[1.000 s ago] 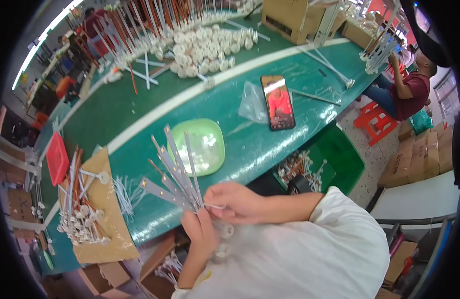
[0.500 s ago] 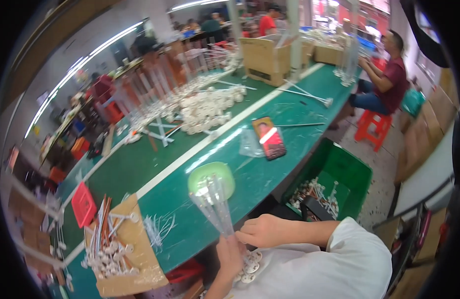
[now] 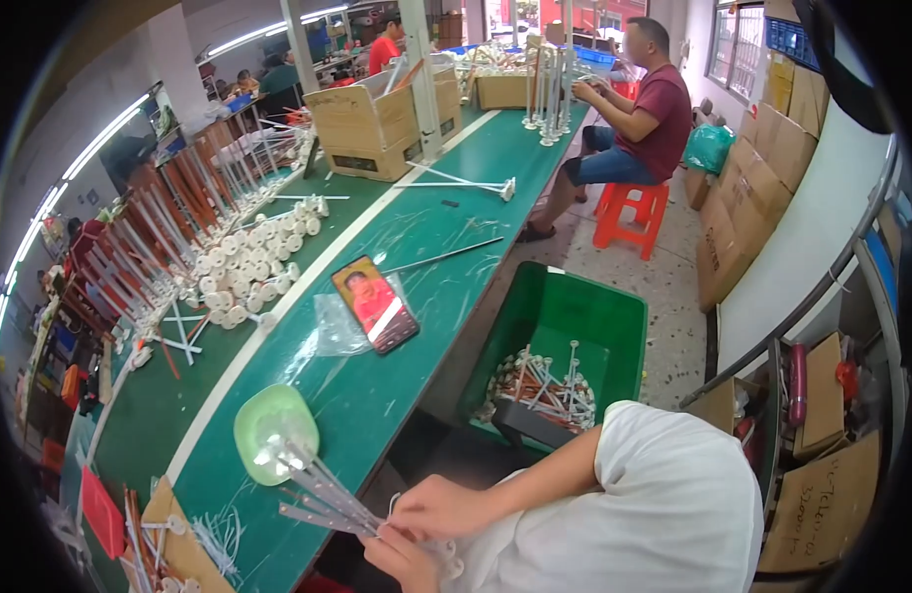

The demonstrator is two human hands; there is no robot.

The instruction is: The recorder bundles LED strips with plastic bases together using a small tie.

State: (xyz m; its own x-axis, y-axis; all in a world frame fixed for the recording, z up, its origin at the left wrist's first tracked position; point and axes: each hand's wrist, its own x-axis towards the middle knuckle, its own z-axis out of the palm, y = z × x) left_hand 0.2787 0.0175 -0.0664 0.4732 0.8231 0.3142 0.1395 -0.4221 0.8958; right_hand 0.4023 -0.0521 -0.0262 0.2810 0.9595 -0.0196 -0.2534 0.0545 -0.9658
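"Holding what, exactly, is that left hand (image 3: 402, 561)?"

"It is closing around the lower ends of some thin grey strips (image 3: 328, 502). The right hand (image 3: 438, 507) is curling close beside it, fingers narrow, near a thin white loop (image 3: 393, 500); I can't tell whether it is gripping anything."

"Why is the grip sitting so low?"

"Probably because those ends are needing to stay bunched, while the far ends are being left free to spread."

"And which way are they pointing?"

"The free ends are pointing forward and to the left, away from the white shirt (image 3: 624, 514). Their long axis is slanting from the hands toward the pale green bowl (image 3: 247, 425). In this view the tips are overlapping the bowl's near side, but I can't tell if they are touching it. The whole bundle is fanning out by the near edge of the bench (image 3: 367, 395)."

"What is lying farther out?"

"White ties (image 3: 219, 544) are lying to the left, seemingly kept within easy reach. Past the bowl, a phone (image 3: 375, 303) is resting partly on a clear bag (image 3: 335, 331), screen up, perhaps for watching. A green bin (image 3: 619, 331) is standing to the right, and beyond it a co-worker (image 3: 659, 124) is sitting on a red stool (image 3: 629, 212)."
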